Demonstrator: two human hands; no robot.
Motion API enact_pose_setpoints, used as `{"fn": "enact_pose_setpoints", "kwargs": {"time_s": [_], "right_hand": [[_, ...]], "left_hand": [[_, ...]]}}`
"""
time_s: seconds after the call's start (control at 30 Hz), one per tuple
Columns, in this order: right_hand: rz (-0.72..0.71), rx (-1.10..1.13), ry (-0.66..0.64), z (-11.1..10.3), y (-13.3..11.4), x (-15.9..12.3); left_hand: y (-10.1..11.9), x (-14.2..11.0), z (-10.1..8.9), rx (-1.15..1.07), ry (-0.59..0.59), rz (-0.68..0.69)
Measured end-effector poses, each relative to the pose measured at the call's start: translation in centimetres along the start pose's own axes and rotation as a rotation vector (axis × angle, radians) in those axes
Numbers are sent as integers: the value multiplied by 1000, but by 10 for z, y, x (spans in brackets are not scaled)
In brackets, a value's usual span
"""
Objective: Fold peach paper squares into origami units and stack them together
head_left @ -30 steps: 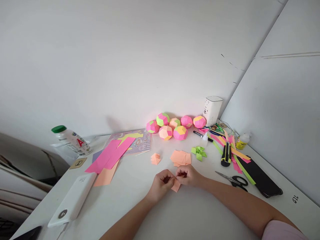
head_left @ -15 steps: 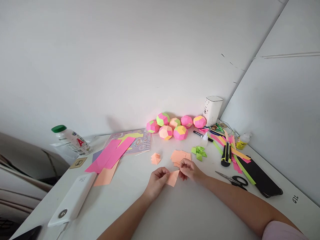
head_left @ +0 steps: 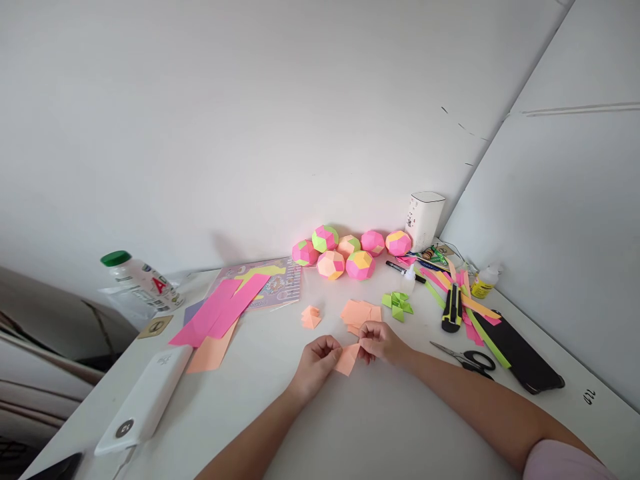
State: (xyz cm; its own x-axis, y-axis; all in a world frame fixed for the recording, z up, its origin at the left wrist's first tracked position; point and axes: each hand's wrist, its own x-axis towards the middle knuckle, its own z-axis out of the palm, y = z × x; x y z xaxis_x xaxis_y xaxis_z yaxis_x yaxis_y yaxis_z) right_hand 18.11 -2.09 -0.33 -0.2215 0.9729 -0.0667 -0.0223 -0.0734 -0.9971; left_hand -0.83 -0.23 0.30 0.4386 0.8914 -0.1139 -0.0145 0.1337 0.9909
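My left hand (head_left: 316,363) and my right hand (head_left: 381,342) meet over the white table (head_left: 370,427), each pinching one end of a small orange paper piece (head_left: 347,360). Both sets of fingers are curled closed on it. Just beyond my right hand lies a small stack of orange paper squares (head_left: 359,312). A folded orange unit (head_left: 311,317) sits to the left of that stack. Folded green units (head_left: 398,304) lie to the stack's right.
Several pink, green and orange paper balls (head_left: 350,253) line the wall beside a white box (head_left: 425,219). Scissors (head_left: 467,360), a utility knife (head_left: 453,308), paper strips, a glue bottle (head_left: 485,283) and a black case (head_left: 523,360) lie right. Pink sheets (head_left: 220,310), a power bank (head_left: 145,400) and a bottle (head_left: 140,280) lie left.
The orange piece was bunched between my fingertips; it has since opened out flat between my hands, which have moved slightly apart and a little farther from me.
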Motion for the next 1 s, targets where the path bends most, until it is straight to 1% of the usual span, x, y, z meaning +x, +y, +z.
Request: {"fn": "enact_pose_setpoints", "kwargs": {"time_s": [0.13,0.3,0.4,0.5,0.6,0.77,0.9,1.0], "right_hand": [[-50,82,14,0,-4,0],[-37,-6,-28,3,-4,-2],[-43,-47,-24,3,0,-1],[-61,-36,-15,1,5,2],[-70,-20,-6,0,8,4],[-64,-1,-27,0,7,4],[-86,43,-47,0,5,4],[-71,41,-38,0,6,4]], "left_hand": [[-2,2,-3,-67,62,-3],[-4,1,-2,-50,49,5],[-6,1,-2,-38,34,17],[-7,2,-2,6,42,33],[-8,3,-3,23,64,21],[-7,5,-2,-81,117,-2],[-9,5,-3,-125,114,3],[-10,3,-3,-86,52,12]]}}
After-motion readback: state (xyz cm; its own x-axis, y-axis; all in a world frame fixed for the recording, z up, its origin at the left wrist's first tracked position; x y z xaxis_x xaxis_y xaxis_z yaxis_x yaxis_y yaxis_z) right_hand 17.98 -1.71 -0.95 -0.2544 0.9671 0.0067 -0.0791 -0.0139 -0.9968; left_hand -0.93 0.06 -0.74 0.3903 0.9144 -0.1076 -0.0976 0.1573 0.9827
